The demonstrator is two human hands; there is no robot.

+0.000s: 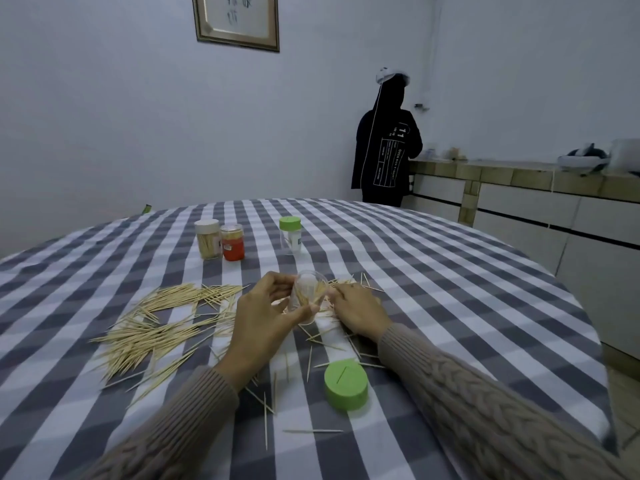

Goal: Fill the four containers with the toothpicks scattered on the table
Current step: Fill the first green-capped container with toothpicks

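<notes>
My left hand [265, 315] grips a clear open container [309, 293], tilted, with some toothpicks inside. My right hand [358, 308] is at its right side, fingers closed on toothpicks at the container's mouth. A large heap of toothpicks [156, 323] lies to the left on the checked tablecloth [450, 289], with more scattered under and in front of my hands. The container's green lid [345, 384] lies loose near me. Farther back stand a white-lidded container full of toothpicks [209, 239], a red-filled container [233, 242] and a clear green-lidded container [290, 234].
The table's right edge drops off toward a tiled floor. A person in a dark hooded coat [386, 147] stands with their back to me at a counter [519, 174] along the right wall. A framed picture [236, 20] hangs on the far wall.
</notes>
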